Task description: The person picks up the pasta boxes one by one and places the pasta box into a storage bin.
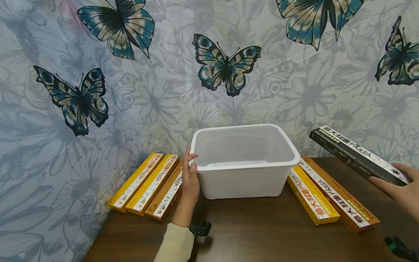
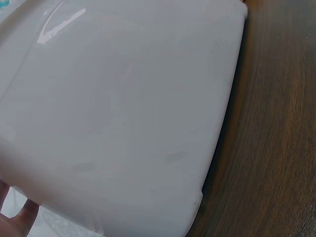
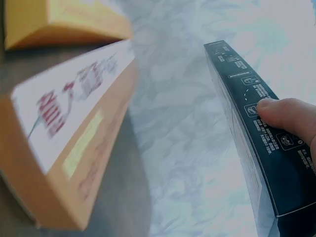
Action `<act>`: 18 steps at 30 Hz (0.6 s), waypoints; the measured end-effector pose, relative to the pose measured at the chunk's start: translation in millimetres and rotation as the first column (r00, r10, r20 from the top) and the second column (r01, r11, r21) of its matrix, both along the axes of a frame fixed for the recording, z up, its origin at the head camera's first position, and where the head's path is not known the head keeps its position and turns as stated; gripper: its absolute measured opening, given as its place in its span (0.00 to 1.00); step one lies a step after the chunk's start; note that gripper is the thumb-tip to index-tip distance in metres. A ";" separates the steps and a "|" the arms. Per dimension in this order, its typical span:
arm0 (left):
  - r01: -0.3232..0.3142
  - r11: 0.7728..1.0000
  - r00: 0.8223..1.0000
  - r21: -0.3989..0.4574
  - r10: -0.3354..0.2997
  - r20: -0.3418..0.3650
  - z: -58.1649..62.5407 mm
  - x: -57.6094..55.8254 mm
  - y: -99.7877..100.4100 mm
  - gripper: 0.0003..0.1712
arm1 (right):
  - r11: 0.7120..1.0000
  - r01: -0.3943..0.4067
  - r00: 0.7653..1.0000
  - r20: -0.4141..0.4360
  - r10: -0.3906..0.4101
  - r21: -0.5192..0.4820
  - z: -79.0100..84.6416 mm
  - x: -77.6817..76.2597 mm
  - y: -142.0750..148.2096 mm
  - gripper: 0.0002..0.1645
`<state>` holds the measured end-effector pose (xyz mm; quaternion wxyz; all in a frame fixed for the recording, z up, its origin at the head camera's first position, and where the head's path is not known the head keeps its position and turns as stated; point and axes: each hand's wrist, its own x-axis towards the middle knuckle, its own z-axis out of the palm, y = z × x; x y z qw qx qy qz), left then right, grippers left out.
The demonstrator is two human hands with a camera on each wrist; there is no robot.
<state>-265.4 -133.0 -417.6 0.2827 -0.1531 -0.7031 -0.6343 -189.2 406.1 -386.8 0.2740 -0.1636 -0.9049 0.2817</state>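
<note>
A white plastic bin (image 1: 242,183) stands upright on the brown table, its inside facing me. My left hand (image 1: 190,178) holds the bin's left rim, fingers outside and thumb near the edge; in the left wrist view those fingers (image 2: 24,217) show at the lower left of the bin wall (image 2: 123,108). On the right, my right hand (image 1: 400,183) grips the near end of a long black pasta box (image 1: 356,156), which is raised and tilted above the table. The right wrist view shows the thumb (image 3: 281,112) pressed on the box's dark printed side (image 3: 261,128).
Right of the bin lie a yellow pasta box (image 1: 314,196) and an orange-brown one (image 1: 343,198) side by side. Two yellow boxes (image 1: 135,182) (image 1: 154,185) and a brown box (image 1: 165,196) lie to its left. Butterfly-patterned wall covering (image 1: 157,98) rises directly behind the table (image 1: 242,229).
</note>
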 end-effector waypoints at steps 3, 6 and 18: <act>0.001 1.000 1.000 -0.002 -0.001 0.000 0.1 0.1 -0.1 0.19 | 0.999 -0.035 0.999 -0.019 0.036 0.022 13.4 1.2 -10.4 0.49; 0.001 1.000 1.000 -0.001 -0.001 -0.002 0.2 0.4 0.0 0.19 | 0.995 -0.082 0.996 -0.034 0.083 0.053 25.7 3.1 -20.7 0.49; -0.004 1.000 1.000 -0.005 0.004 -0.004 0.4 0.0 -0.3 0.19 | 0.985 -0.167 0.985 0.044 0.166 0.036 53.8 -2.4 -57.3 0.52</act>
